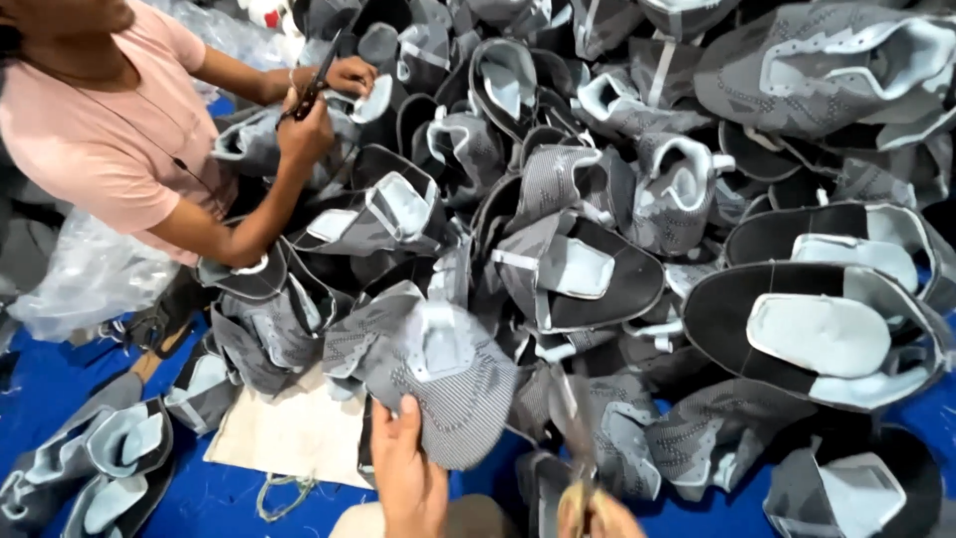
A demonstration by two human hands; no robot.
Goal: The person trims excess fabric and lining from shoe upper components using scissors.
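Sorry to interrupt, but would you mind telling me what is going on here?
The left hand holds a grey knitted shoe upper by its edge, and the right hand grips scissors pointing up at it. A big pile of similar shoe uppers lies on the blue sheet. Opposite, a person in a pink shirt also works scissors on an upper.

Head cam, steep downward, close over shoe-upper pile [617,229].
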